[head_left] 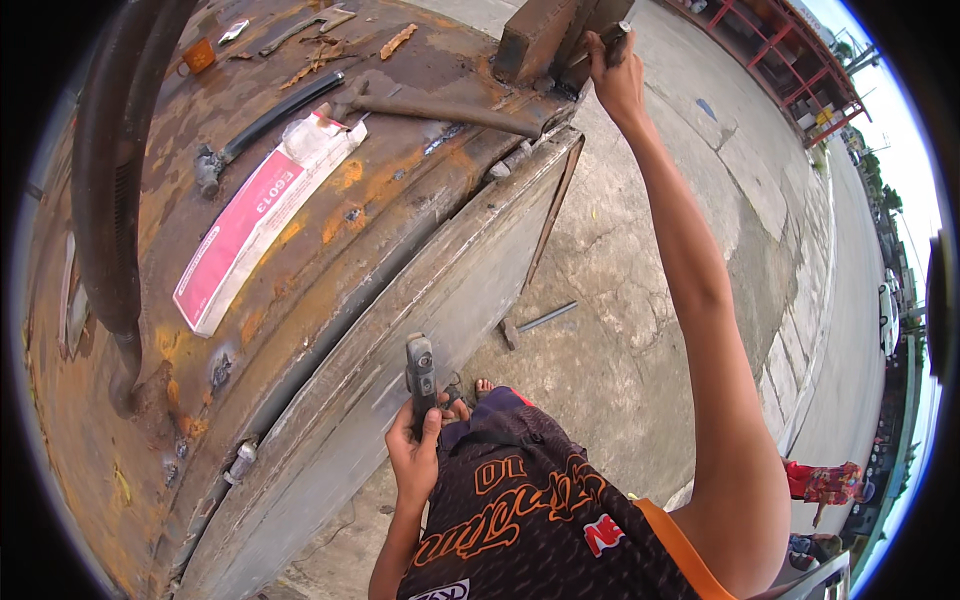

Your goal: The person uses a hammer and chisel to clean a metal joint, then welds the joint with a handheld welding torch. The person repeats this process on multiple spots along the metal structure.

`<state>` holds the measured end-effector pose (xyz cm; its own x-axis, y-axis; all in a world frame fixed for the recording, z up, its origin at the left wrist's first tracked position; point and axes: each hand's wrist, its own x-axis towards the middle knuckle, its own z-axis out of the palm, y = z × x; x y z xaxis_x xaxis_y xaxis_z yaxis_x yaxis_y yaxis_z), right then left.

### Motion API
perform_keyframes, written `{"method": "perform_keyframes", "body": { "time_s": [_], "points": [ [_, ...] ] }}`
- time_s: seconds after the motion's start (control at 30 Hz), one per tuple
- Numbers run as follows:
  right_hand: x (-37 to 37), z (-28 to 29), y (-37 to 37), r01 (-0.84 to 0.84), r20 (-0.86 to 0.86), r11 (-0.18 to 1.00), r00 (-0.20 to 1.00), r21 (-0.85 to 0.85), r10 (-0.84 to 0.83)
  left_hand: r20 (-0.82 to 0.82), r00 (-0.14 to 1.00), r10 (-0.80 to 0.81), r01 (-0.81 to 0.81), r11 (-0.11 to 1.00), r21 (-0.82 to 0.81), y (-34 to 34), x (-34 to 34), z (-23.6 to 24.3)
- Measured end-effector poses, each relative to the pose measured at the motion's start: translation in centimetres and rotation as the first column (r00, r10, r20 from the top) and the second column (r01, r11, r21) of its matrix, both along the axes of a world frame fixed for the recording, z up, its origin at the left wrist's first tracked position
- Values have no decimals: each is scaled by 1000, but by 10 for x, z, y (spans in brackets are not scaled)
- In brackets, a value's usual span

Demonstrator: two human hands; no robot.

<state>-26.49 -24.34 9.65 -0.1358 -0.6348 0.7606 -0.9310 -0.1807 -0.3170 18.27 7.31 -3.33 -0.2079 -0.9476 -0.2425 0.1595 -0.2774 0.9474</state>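
Observation:
My left hand (412,455), in front of my shirt, is closed around a black handheld tool (422,372) with a grey metal face and two round screws; its exact kind is unclear. My right arm reaches far out to the upper right. There my right hand (617,78) grips a dark, short tool with a metal end (620,38), beside an upright rusty steel piece (540,40). Most of that tool is hidden by the fingers. Between my hands runs the edge of a grey metal panel (400,290), with cylindrical hinges (240,462) along the rusty steel surface (300,270).
On the rusty steel lie a pink-and-white welding rod box (245,235), a black-handled hammer (280,117), a long-handled hammer (450,112), a wrench (305,28) and an orange cup (199,56). A thick curved pipe (110,190) rises left. Another hammer (540,318) lies on the concrete.

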Motion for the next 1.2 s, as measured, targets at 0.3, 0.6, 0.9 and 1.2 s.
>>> {"method": "perform_keyframes", "body": {
  "time_s": [0.3, 0.6, 0.9, 1.2],
  "points": [
    [-3, -3, 2, 48, -21, 999, 999, -24, -49, 0, 1000, -10, 10, 1000, -6, 0, 0, 0],
    [-3, -4, 4, 2, 44, 997, 999, -79, 1, 1, 1000, -21, 21, 1000, -10, -5, 0, -1],
    [-6, -5, 13, 46, -53, 999, 998, 14, -46, -8, 1000, -22, 22, 1000, 5, -7, -5, 2],
    [-9, -11, 24, 6, -50, 1000, 999, -12, -7, 19, 999, -40, 40, 999, 2, -13, -6, 3]
  ]
}}
